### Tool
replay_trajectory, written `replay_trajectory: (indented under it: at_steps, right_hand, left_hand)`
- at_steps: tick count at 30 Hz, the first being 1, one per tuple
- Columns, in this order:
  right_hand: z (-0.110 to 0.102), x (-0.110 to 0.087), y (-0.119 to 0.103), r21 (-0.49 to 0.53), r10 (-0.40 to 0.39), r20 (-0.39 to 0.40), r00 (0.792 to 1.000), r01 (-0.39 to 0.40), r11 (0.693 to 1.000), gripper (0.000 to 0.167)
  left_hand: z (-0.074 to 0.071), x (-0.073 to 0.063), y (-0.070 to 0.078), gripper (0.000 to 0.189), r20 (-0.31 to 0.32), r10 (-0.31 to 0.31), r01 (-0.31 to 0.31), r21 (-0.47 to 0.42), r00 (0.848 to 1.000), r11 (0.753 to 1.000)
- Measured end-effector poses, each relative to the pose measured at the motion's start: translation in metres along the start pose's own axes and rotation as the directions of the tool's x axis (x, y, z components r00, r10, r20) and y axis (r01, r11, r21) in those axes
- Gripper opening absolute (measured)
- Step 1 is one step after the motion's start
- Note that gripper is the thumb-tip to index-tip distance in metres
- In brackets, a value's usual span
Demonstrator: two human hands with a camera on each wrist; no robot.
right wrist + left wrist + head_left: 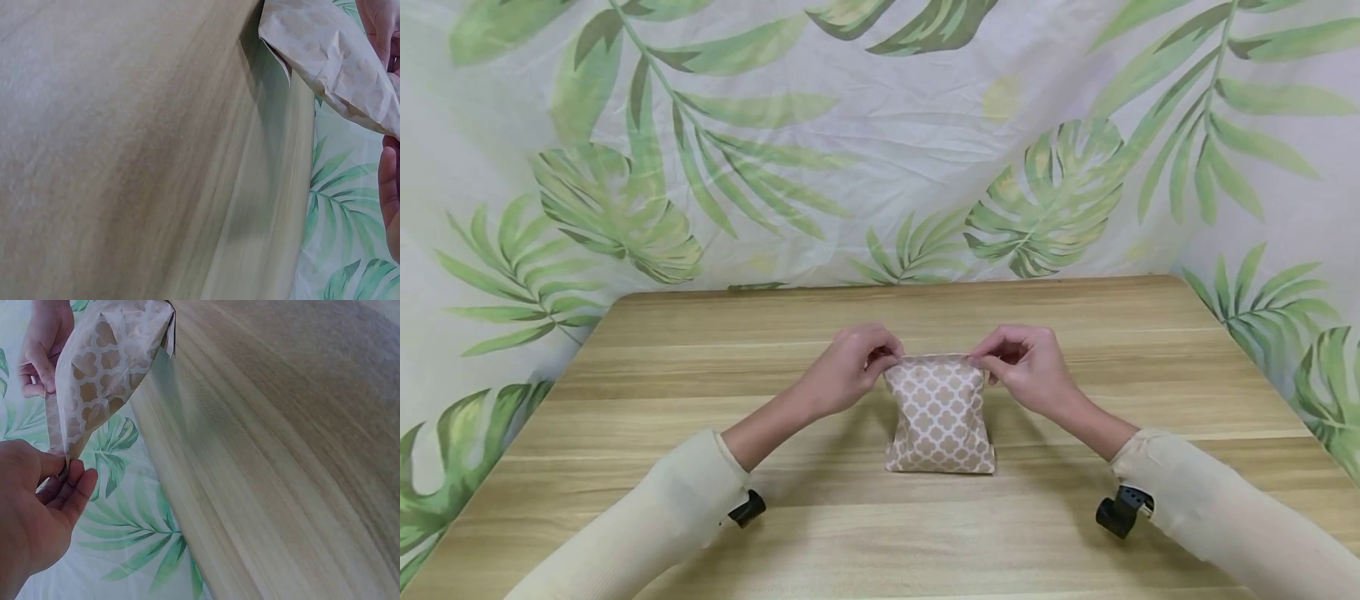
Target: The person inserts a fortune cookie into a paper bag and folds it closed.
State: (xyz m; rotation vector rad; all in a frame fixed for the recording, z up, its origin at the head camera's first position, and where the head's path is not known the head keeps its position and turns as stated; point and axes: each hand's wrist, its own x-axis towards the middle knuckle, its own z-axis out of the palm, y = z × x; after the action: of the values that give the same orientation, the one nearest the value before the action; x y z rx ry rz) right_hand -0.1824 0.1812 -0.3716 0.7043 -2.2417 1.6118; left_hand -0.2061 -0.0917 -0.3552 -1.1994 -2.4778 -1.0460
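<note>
A tan paper bag point(938, 417) with a white lattice pattern stands upright at the middle of the table, its bottom edge toward me. My left hand point(852, 367) pinches the top left corner between thumb and fingers. At the top right corner, my right hand point(1028, 367) pinches the rim the same way. The top edge is drawn straight between the two hands. In the left wrist view the bag point(103, 381) bulges below its flattened top, and the left hand point(44, 506) grips the corner. Only part of the right hand point(390, 200) shows in the right wrist view, by the creased bag point(331, 56).
The wooden table point(820, 525) reaches back to a hanging cloth point(910, 150) printed with green leaves. Black wrist cameras point(747, 508) hang beneath both cream sleeves point(655, 508), low over the tabletop.
</note>
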Motion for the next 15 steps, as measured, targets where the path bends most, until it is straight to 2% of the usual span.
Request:
replay_trajectory:
  at_steps: [4, 8, 15]
  right_hand:
    - [-0.001, 0.000, 0.003, 0.005, 0.030, 0.014, 0.999, -0.030, 1.000, 0.011]
    - [-0.004, 0.001, 0.004, 0.004, 0.096, 0.067, 0.993, -0.097, 0.995, 0.005]
    - [-0.006, 0.008, 0.006, -0.018, 0.254, 0.140, 0.957, -0.254, 0.967, 0.006]
  left_hand:
    - [-0.001, -0.002, -0.002, 0.012, 0.013, -0.025, 0.026, -0.061, 1.000, 0.998]
    - [-0.002, -0.004, -0.003, 0.013, 0.028, -0.050, 0.052, -0.095, 0.998, 0.994]
    - [-0.003, -0.004, -0.011, 0.011, 0.054, -0.104, 0.110, -0.130, 0.993, 0.985]
